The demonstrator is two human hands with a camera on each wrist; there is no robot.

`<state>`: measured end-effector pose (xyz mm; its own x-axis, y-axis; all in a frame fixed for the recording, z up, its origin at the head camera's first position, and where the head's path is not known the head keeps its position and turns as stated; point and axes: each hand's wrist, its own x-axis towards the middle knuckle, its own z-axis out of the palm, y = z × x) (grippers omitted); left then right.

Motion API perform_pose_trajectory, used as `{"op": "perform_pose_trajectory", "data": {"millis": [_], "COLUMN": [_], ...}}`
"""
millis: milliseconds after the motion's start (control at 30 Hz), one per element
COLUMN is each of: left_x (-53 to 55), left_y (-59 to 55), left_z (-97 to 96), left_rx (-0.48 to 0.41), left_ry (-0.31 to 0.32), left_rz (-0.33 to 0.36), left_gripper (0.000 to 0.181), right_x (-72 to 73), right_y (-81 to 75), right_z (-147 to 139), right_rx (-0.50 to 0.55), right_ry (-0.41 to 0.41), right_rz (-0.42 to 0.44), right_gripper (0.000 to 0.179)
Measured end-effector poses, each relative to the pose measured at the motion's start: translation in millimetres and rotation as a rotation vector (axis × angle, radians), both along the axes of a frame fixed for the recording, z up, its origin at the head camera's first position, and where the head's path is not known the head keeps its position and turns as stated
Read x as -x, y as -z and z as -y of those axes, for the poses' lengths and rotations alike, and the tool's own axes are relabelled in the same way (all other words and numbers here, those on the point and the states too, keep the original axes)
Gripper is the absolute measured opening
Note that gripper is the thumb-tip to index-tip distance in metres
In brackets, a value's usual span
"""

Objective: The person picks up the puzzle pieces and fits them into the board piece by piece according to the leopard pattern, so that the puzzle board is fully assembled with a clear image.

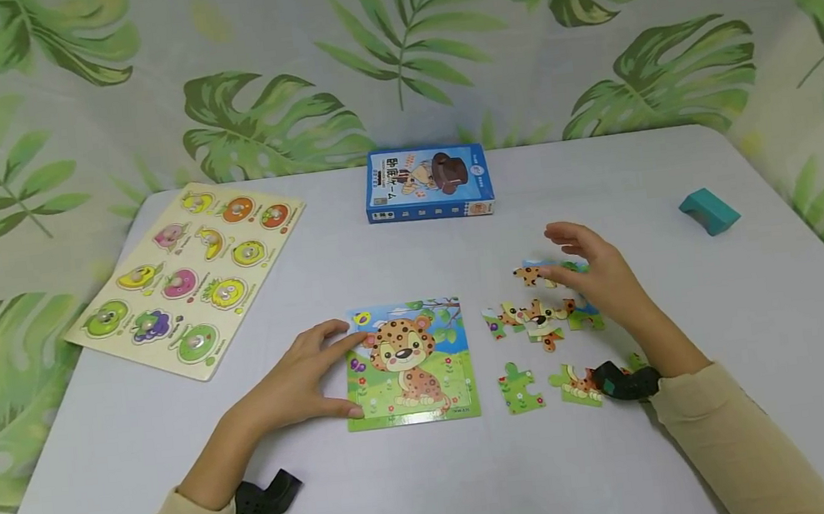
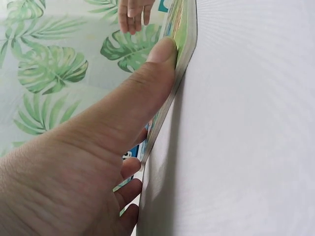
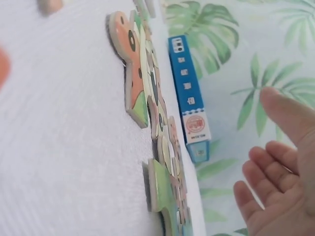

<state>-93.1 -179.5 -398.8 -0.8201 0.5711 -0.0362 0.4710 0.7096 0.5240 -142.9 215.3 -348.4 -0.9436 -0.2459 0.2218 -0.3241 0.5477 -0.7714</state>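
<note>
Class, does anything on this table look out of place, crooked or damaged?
The fruit board lies turned at an angle, while the leopard board sits nearly square. The teal block sits alone at the right, apart from the loose puzzle pieces. I see no damage.

Picture board (image 1: 408,364) left of puzzle pieces (image 1: 542,324), box (image 1: 428,184) behind, fruit board (image 1: 194,307) leftmost, block (image 1: 710,209) rightmost

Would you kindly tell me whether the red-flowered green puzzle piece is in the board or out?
Out: the green piece lies on the white tabletop, apart from the leopard board.
</note>
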Motion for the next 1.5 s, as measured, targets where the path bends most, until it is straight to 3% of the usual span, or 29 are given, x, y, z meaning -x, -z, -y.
{"op": "perform_pose_trajectory", "data": {"millis": [233, 400, 1033, 1233, 1500], "left_x": [0.0, 0.5, 1.0, 0.8, 0.5], "left_y": [-0.1, 1.0, 1.5, 0.7, 0.0], "left_z": [-0.8, -0.1, 0.5, 0.4, 0.9], "left_rx": [-0.011, -0.01, -0.019, -0.024, -0.03], "left_ry": [-0.005, -0.008, -0.014, -0.011, -0.017], "left_rz": [0.015, 0.01, 0.016, 0.015, 0.024], "left_gripper": [0.094, 0.094, 0.092, 0.092, 0.092], "right_x": [15.1, 17.6, 18.9, 18.2, 17.1], "right_y": [35.1, 46.3, 52.2, 50.5, 47.8], "right_z": [-21.9, -27.0, -28.1, -27.8, -25.6], "right_rx": [0.002, -0.003, -0.186, -0.271, -0.289], "right_ry": [0.028, 0.029, 0.032, -0.017, -0.043], "right_rz": [0.069, 0.085, 0.158, 0.104, 0.038], "right_gripper": [0.058, 0.06, 0.06, 0.047, 0.042]}}
